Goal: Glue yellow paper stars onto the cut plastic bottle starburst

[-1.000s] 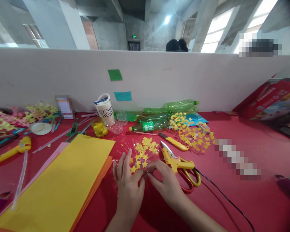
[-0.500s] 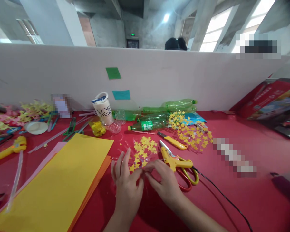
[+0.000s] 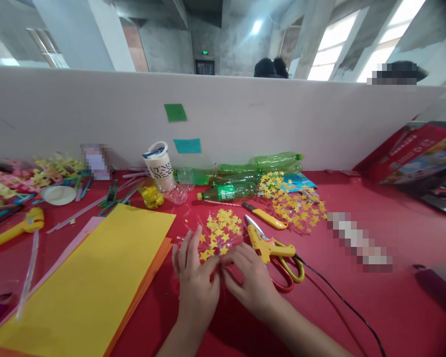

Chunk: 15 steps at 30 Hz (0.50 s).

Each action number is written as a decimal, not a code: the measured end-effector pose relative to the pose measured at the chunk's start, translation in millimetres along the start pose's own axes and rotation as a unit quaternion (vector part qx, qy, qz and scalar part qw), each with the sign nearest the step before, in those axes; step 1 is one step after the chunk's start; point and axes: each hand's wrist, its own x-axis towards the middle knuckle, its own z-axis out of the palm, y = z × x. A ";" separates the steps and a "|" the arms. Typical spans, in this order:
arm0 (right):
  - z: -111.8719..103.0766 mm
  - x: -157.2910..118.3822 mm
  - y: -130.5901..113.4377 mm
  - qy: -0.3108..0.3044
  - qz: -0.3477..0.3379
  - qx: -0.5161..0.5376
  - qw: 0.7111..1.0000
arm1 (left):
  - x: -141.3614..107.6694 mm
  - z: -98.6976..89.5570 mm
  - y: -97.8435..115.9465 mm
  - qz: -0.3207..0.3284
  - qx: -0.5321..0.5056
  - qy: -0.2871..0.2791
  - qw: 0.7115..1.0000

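Left hand and right hand are pinching — on what, I can't tell — and bumping could scatter the yellow stars.

This looks like a craft workspace set up inside a large, raw concrete hall. Grey concrete walls and heavy beams fill the top of the frame, with a lit green sign above a dark doorway at top centre and tall bright windows at upper right. A white partition crosses the middle, a dark head showing beyond it. The red table below carries craft supplies: coloured paper at lower left, yellow stars, scissors and plastic bottles around the centre.
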 end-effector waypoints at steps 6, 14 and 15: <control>2.7 -2.4 4.1 0.018 -0.040 -0.042 0.998 | -0.5 1.8 -0.5 0.012 0.001 0.007 1.000; 0.3 -2.3 3.3 0.021 -0.075 -0.153 0.985 | -3.7 4.8 -4.3 0.034 -0.010 0.031 0.999; 0.4 -2.1 3.3 0.027 -0.078 -0.163 0.983 | -4.2 5.4 -5.5 0.040 -0.010 0.034 0.999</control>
